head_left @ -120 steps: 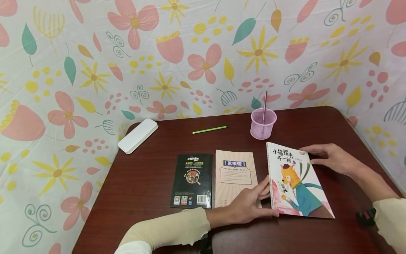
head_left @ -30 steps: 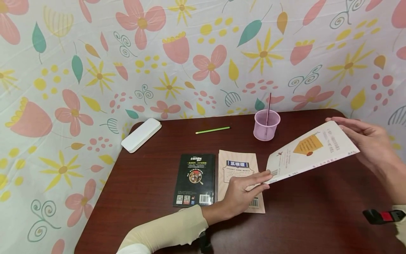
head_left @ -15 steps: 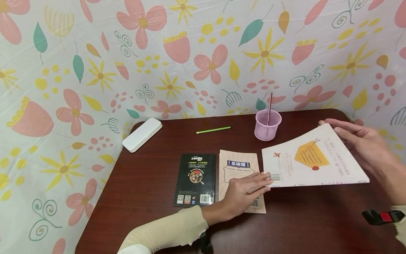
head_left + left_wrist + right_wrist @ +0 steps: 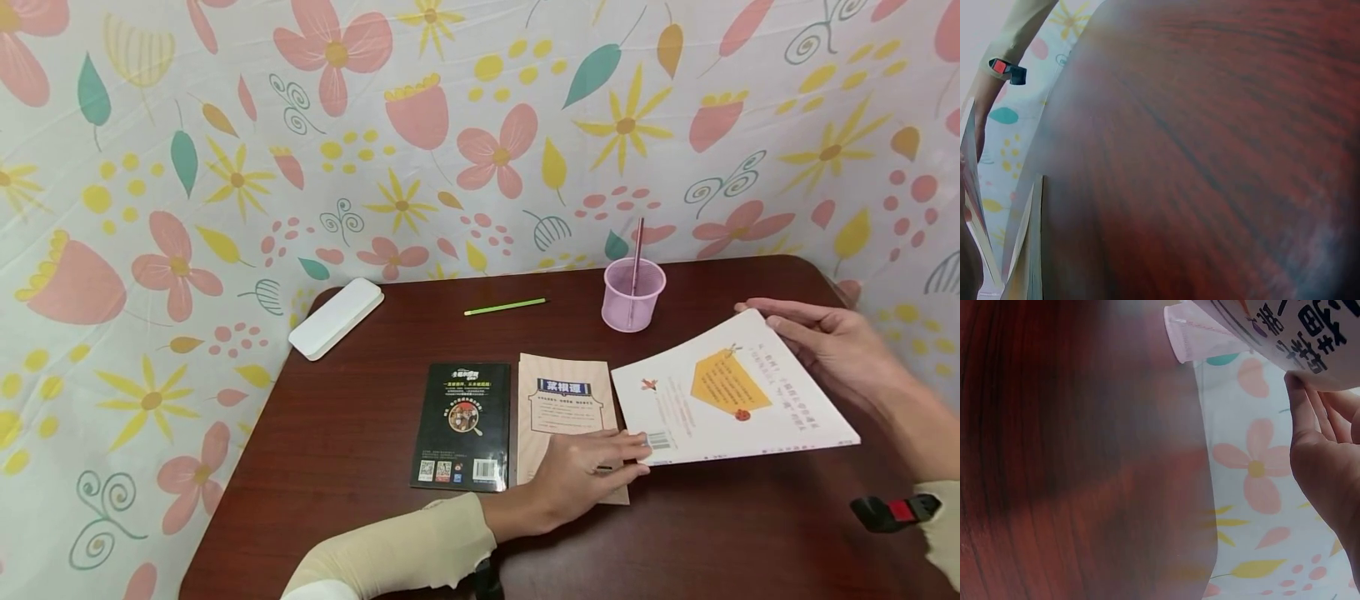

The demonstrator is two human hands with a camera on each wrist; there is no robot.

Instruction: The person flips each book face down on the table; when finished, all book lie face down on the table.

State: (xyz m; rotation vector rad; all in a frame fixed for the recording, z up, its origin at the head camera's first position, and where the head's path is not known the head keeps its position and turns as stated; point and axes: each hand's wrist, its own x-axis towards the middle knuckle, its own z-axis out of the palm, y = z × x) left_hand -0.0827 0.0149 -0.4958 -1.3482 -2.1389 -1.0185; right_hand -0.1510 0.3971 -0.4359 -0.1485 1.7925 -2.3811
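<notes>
A white picture book, its back cover with an orange panel facing up, is held tilted over the right side of the table. My left hand pinches its lower left corner by the barcode, with the forearm lying across the front of the beige book. At the far right corner my right hand grips the edge between thumb and fingers. In the right wrist view, fingers hold the book's edge, and the front cover's large black characters show. Beneath my left hand lies a beige book, partly hidden.
A black book lies left of the beige one. Farther back are a white case, a green pencil and a pink cup with a pencil standing in it. A flower-patterned cloth hangs behind the table.
The picture book has been turned from front cover up to back cover up. Over the last half second, both hands have lowered it slightly toward the table.
</notes>
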